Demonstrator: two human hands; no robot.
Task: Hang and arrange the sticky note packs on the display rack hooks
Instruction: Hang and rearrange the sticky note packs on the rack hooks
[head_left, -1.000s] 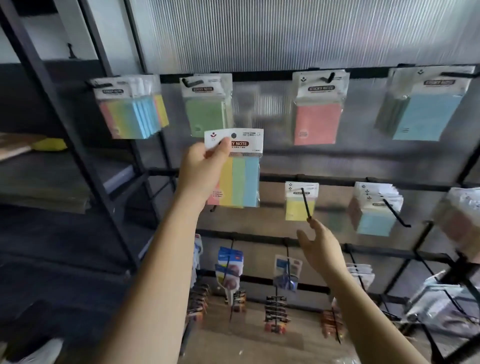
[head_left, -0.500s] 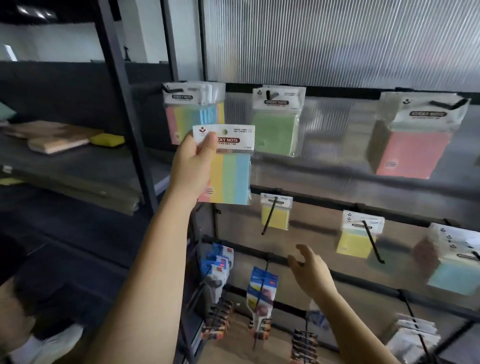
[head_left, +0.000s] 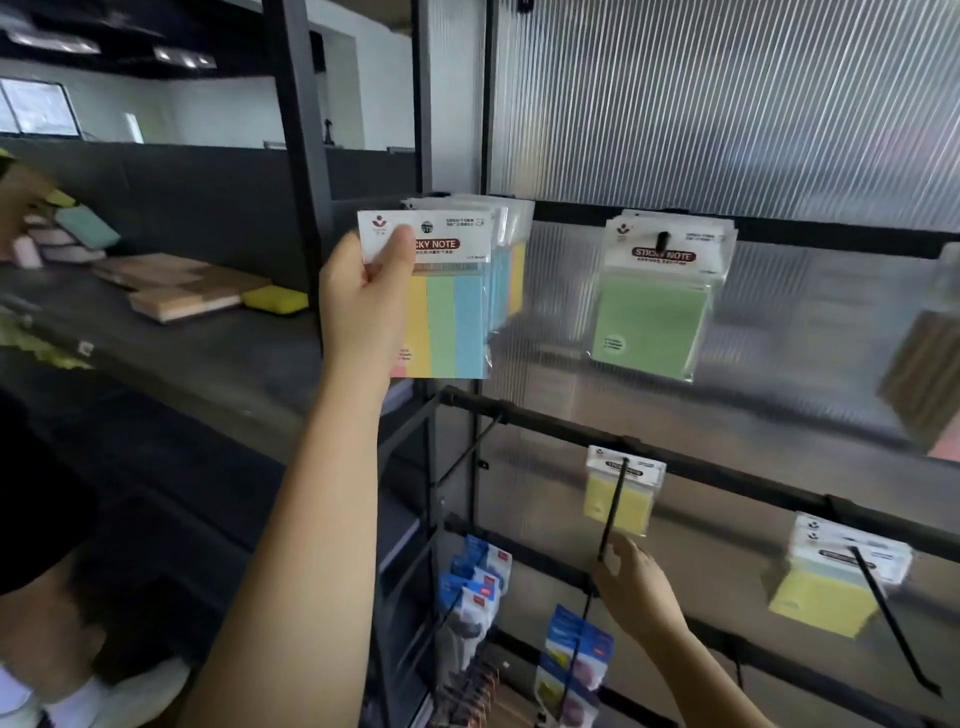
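Note:
My left hand (head_left: 363, 306) grips a multicolour striped sticky note pack (head_left: 447, 296) by its white header, thumb on the front. The pack is raised right in front of several matching striped packs (head_left: 511, 249) hanging on the top-left hook. My right hand (head_left: 636, 590) is lower, fingers relaxed, just beneath the tip of a black hook (head_left: 613, 512) that carries a small yellow pack (head_left: 621, 491). It holds nothing. A green pack (head_left: 657, 306) hangs on the top rail, and a yellow and blue pack (head_left: 836, 579) hangs on the middle rail at right.
A black upright post (head_left: 304, 171) stands left of the rack, with a dark shelf (head_left: 171, 343) holding wooden boards and a yellow sponge. Blue packaged goods (head_left: 475, 587) and small notebooks hang on the lower hooks. Long bare hook rods (head_left: 896, 623) stick out toward me.
The view has swung left and closer. My left hand has carried the striped pack up against the striped stack on the top-left hook. My right hand stays low, now under the yellow pack's hook.

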